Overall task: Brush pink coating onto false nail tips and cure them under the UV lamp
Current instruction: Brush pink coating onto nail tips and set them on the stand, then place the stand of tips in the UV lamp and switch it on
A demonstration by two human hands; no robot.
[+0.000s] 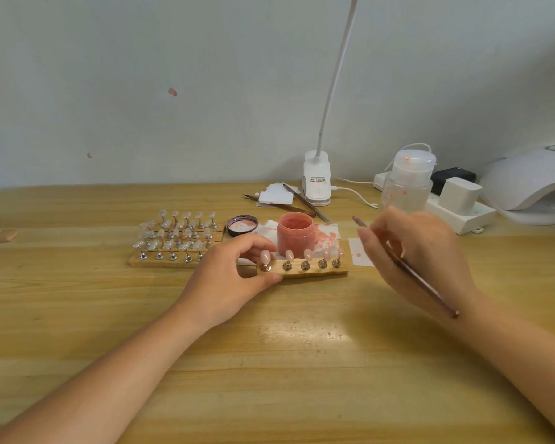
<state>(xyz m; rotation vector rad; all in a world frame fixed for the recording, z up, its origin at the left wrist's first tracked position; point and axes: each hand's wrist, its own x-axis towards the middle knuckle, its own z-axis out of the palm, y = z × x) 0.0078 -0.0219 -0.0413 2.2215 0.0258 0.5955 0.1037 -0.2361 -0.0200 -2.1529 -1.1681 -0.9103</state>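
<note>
Both forearms reach in from 6 o'clock over the worktop (109, 302), yellow wood grain. Left hand (228, 280) curled, thumb and fingers pinching the left end of the wooden strip (314, 273), which carries five pink nail tips (289, 255) on metal studs. Right hand (420, 261), at 3 o'clock of the strip, fingers closed round a thin brush (410, 270), raised and blurred. Open pink jar (294, 233) just behind the strip. White domed UV lamp (532, 177) at 2 o'clock.
</note>
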